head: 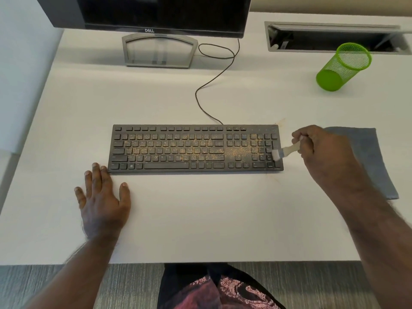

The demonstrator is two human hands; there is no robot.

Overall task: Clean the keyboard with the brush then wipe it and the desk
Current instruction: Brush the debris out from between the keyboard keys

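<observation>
On the desk: a white desk (200,219) carries a black keyboard (169,167) lying square in front of the person, its cable (201,85) looping back toward the monitor
Dirt: orange-brown crumbs (236,150) speckle the keys, thickest between the letter block and the number pad
Right hand: the right hand (321,148) has its grip closed round the pale handle of a small brush (287,150), fingers curled over it
Brush: its white bristles touch the keys at the keyboard's right end, handle angled up to the right
Left hand: the left hand (100,192) lies flat on the desk, fingers straight and spread, holding nothing; its fingertips sit just beside the keyboard's near left corner
Cloth: a grey cloth (376,161) lies flat on the desk to the right of the keyboard, partly hidden under the right hand and forearm
Behind: a monitor (165,12) on its grey stand (159,51), a green mesh cup (343,66) standing upright at far right, near an open cable tray (334,39)
</observation>
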